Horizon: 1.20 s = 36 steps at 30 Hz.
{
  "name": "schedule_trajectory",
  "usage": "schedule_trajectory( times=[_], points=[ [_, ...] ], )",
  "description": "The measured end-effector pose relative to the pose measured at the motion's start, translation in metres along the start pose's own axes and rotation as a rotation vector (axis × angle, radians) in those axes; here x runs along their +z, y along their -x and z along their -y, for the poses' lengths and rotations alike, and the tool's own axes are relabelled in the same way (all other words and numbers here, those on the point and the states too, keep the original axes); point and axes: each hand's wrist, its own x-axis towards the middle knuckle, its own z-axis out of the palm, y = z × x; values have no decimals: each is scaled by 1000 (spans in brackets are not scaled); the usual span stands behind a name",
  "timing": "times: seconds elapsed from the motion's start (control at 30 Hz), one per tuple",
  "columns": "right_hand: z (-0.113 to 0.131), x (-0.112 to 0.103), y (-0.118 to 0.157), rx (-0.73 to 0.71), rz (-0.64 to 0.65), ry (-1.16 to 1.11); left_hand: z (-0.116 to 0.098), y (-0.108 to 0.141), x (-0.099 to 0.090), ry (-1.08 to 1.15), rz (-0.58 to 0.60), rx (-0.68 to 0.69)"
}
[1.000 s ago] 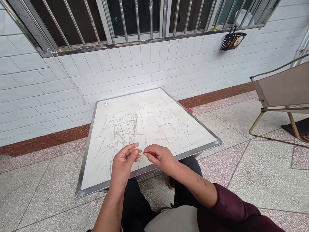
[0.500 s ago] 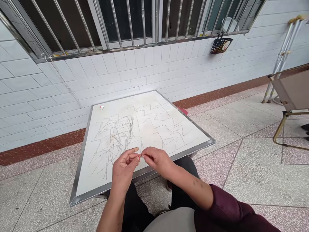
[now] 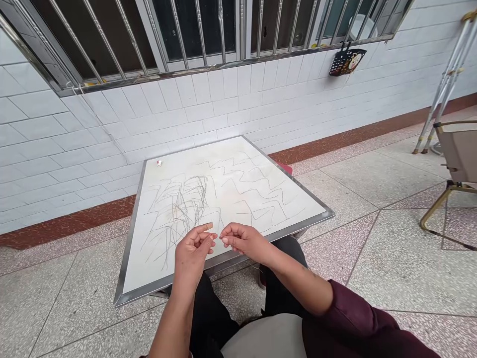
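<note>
- In the head view, our left hand (image 3: pixel 194 247) brings thumb and fingertip narrowly together, apparently on a small reddish piece (image 3: pixel 214 236); another finger stretches out above.
- Our right hand (image 3: pixel 242 239) is pinched narrow too, seemingly on the tip of a thin, wiry strand, though we cannot make out that tip; a faint curve shows below the hand.
- Both pinches meet nearly tip to tip, just apart, above the near edge of the square white tabletop with a grey metal rim (image 3: pixel 147 288). We judge this to be fine fingertip work, best done with steady wrists and a light squeeze.
- We would grip the strand close to its end, so it does not bend away.
- Working a little further in would let anything dropped land on the white surface rather than the speckled stone floor (image 3: pixel 402 268).
- The loose dark, bent, threadlike strands (image 3: pixel 204 188) lie tangled on the left and spread out on the right; we should keep sleeves clear of them.
</note>
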Motion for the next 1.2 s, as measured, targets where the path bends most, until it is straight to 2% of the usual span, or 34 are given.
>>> schedule_trajectory(
  times=[0.1,0.23,0.4,0.57,0.77,0.97,1.07,1.2],
  points=[
    [-4,-4,1,55,45,-107,-8,2,-4,-5,30,-50],
    [-4,-5,3,79,36,-181,-15,1,-13,-11,157,-132],
    [1,-3,6,93,48,-186,-18,-7,-22,-24,265,-164],
    [1,-2,7,102,58,-253,-18,-12,-21,45,368,-178],
    [4,1,8,126,18,-369,2,-14,-16,254,372,-216],
    [6,2,9,124,18,-390,30,-18,-22,502,375,-324],
    [5,3,8,132,7,-410,42,-18,-20,565,304,-301],
    [4,4,8,141,-6,-409,48,-11,-2,524,257,-219]
  ],
)
